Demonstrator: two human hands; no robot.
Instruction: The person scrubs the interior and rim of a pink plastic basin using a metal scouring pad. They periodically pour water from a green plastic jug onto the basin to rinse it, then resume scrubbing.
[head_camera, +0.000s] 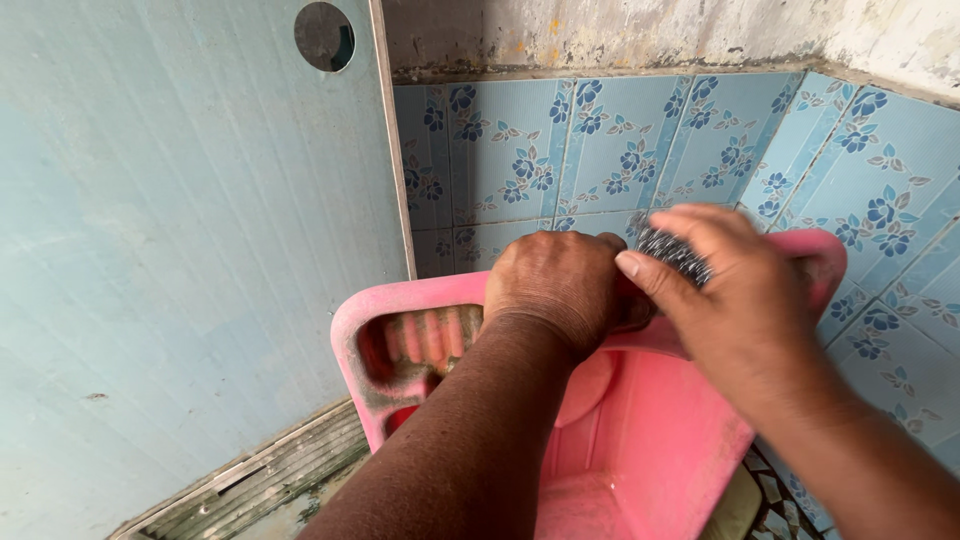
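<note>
A pale blue panelled door (180, 250) with a round hole fills the left side, and blue floral wall tiles (640, 150) run behind and to the right. Tilted up between them, its upper rim toward the tiles, is a pink rectangular plastic tub (660, 440), grimy along its ribbed, moulded handle end.

The left hand (560, 285) is clenched over the tub's upper rim, steadying it. The right hand (730, 290) presses a silvery steel-wool scouring pad (672, 252) against that same rim, just beside the left hand; its grip is closed on the pad with the fingers flat across it.

As a judgement, scrubbing here goes best with the left hand holding the tub firm so it cannot rock, and the pad worked in short, firm strokes along the rim and into the ribs, where dirt looks thickest.

Most of the pad is hidden under the right fingers, and the rim beneath both hands cannot be seen. The tub's base is cut off at the bottom edge, and the floor shows only as a grimy strip.
</note>
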